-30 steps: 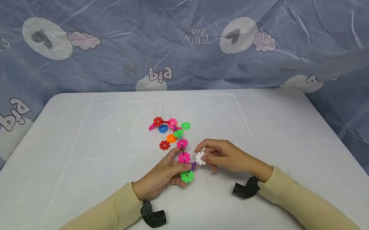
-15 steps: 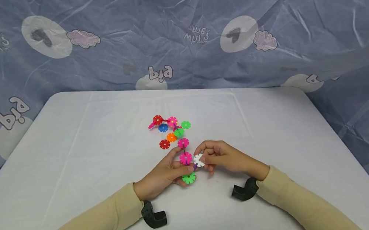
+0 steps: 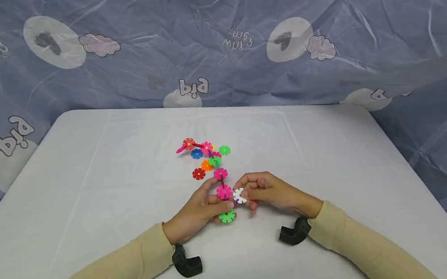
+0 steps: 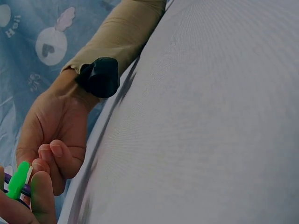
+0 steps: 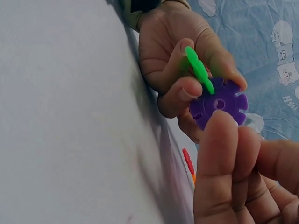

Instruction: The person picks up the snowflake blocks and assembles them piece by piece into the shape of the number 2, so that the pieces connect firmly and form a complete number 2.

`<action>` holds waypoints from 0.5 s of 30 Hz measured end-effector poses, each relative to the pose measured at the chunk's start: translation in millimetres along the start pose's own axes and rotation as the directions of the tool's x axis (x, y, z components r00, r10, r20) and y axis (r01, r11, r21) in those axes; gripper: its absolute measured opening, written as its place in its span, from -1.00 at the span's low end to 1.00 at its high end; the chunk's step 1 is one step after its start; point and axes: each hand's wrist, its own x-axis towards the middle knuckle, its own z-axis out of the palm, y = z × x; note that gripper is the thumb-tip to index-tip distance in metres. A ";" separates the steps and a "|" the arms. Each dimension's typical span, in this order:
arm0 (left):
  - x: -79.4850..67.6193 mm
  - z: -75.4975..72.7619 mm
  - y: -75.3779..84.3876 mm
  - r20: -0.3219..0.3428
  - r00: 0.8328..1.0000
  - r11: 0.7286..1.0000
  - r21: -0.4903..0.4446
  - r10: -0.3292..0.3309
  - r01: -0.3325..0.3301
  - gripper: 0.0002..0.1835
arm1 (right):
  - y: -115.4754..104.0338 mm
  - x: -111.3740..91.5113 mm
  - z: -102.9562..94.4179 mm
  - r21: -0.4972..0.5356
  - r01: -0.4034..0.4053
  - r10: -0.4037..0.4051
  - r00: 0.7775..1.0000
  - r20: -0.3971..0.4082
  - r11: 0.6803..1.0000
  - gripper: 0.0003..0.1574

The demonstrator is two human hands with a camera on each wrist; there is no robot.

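In the head view my left hand (image 3: 192, 214) grips a chain of slotted plastic snowflake discs near its close end. Its thumb lies over the purple disc (image 5: 219, 100), best seen in the right wrist view, between a green disc (image 3: 227, 216) and a pink disc (image 3: 224, 192). My right hand (image 3: 271, 193) pinches a white snowflake disc (image 3: 239, 196) between thumb and fingers. The white disc's edge meets the purple one; how deep the slots engage cannot be told. In the left wrist view the green disc (image 4: 18, 179) stands edge-on between the hands.
The chain runs away from me through another pink disc (image 3: 220, 174) to a red disc (image 3: 189, 143). Beside it lie loose discs: dark red (image 3: 199, 173), orange (image 3: 207, 165), blue (image 3: 197, 153) and green (image 3: 224, 150). A white cloth covers the table (image 3: 129, 166); a printed blue curtain (image 3: 205, 38) hangs behind.
My right hand has moved slightly left and down, bringing the white disc from apart to against the purple disc. The left hand keeps its grip with only a small shift.
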 end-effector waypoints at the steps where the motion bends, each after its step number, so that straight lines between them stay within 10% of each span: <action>1: 0.0 -0.1 0.0 -0.001 1.000 1.000 -0.001 0.001 -0.001 -0.10 | 0.2 0.0 0.2 0.012 -0.004 0.004 1.000 -0.002 1.000 -0.62; 15: 0.1 -0.8 -0.6 -0.003 1.000 1.000 -0.010 0.009 -0.009 -0.12 | -3.7 -1.2 7.3 0.008 -0.003 0.003 0.999 -0.038 1.000 -0.61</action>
